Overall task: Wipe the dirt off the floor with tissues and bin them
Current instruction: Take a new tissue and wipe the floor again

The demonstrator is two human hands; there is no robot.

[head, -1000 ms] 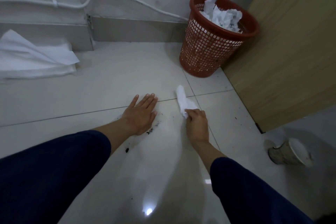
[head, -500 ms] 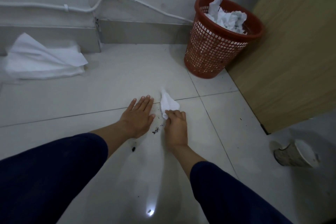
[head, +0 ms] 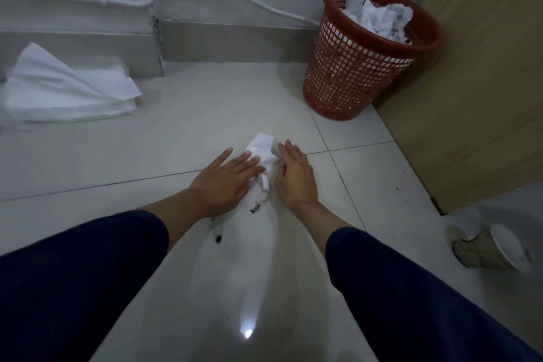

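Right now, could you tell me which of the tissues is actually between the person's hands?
The small crumpled tissue between both hands; the flat stack lies far left, the others fill the red bin.

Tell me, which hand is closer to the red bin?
The right hand. It lies nearer the red bin, which stands beyond it. The left hand lies farther off, across the tissue.

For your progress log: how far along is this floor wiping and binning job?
Done: crumpled tissues already fill the red bin. In hand: the left hand and right hand press a tissue on the floor. Left: dark dirt nearer the person, then binning this tissue.
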